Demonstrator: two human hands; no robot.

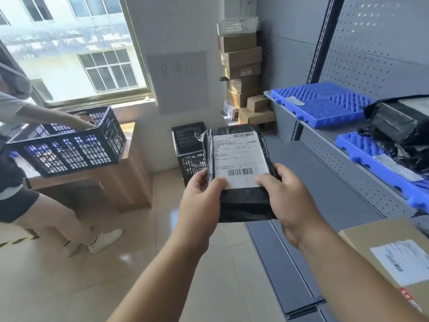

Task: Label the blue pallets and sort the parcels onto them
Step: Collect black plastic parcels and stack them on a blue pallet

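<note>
A black plastic-wrapped parcel with a white shipping label faces me at chest height. My left hand grips its lower left edge, thumb on the label. My right hand grips its lower right edge the same way. On the grey shelf to the right lies a blue pallet with a small tape label on it. A second blue pallet, nearer me, also bears a tape strip and carries a bulky black-wrapped parcel.
A cardboard box with a label sits at lower right on the shelf. Another person at the left handles a black crate on a wooden desk. A second black crate stands on the floor, and stacked cartons fill the corner.
</note>
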